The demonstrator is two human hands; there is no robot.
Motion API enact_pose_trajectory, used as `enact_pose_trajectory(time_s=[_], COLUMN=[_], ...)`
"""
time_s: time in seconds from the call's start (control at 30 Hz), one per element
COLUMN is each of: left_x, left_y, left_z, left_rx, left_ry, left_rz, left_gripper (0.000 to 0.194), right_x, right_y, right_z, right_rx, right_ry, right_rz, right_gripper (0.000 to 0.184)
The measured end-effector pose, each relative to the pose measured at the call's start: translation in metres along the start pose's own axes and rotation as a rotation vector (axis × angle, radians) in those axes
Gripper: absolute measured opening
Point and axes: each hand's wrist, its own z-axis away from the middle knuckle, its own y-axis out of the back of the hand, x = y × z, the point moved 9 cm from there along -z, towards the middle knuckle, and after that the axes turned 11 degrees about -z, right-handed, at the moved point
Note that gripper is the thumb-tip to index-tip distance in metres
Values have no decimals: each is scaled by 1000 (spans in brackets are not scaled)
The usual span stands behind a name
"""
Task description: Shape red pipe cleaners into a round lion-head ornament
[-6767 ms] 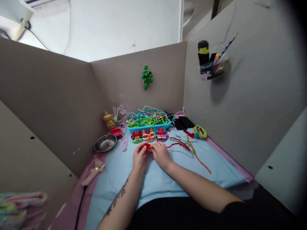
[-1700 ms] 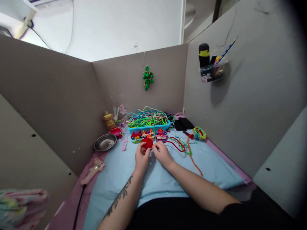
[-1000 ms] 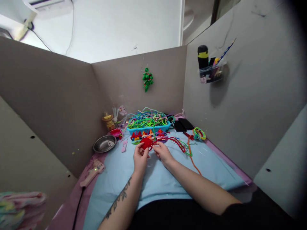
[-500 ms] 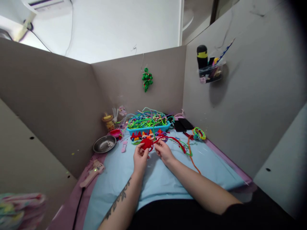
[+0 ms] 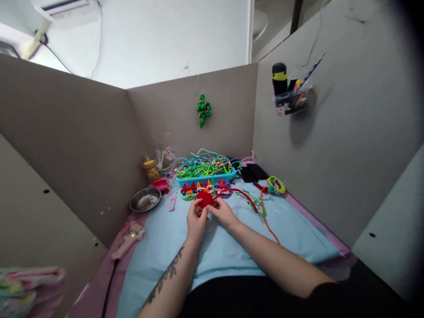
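A rounded red piece (image 5: 204, 199) with a fuzzy, pipe-cleaner look is held up over the table between my hands. My left hand (image 5: 197, 219) is closed on its lower left side, thumb against fingers. My right hand (image 5: 225, 213) pinches at its right edge, its fingertips close to my left thumb. From there a long red strand (image 5: 243, 191) curves away to the right. Just behind the piece lie small colourful figures (image 5: 188, 189) in red, orange and purple. Which fingers press on the strand is too small to make out.
A blue basket (image 5: 188, 180) heaped with coloured pipe cleaners stands behind. To the left are a metal bowl (image 5: 139, 204), a pink clip-shaped piece (image 5: 172, 202) and a corded glue gun (image 5: 129, 244). Phones (image 5: 256, 171), a green strand and an orange strand (image 5: 269, 226) lie right. Grey panels surround the table.
My right hand has drawn in to the left against the red piece, meeting my left thumb. The loop that hung at the piece's lower right no longer shows.
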Motion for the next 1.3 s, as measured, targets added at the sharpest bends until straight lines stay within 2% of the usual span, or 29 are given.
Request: enact_pose_trajectory(time_s=[0.27,0.6,0.97,1.3], left_x=[0,1,8,3], left_y=[0,1,-3,-3], left_z=[-1,-1,2,0], left_rx=[3,3,-39,-27], left_ry=[-4,-9,-59,-11], left_rz=[-1,6,-13,9], left_gripper=[32,32,32,33], right_x=[-4,-10,-9,-7], right_y=[2,-3,0,3], right_z=[0,4,2,2], right_rx=[0,-12,1,33], right_ry=[62,58,62,87], right_rz=[113,131,161,182], right_gripper=[23,17,18,19])
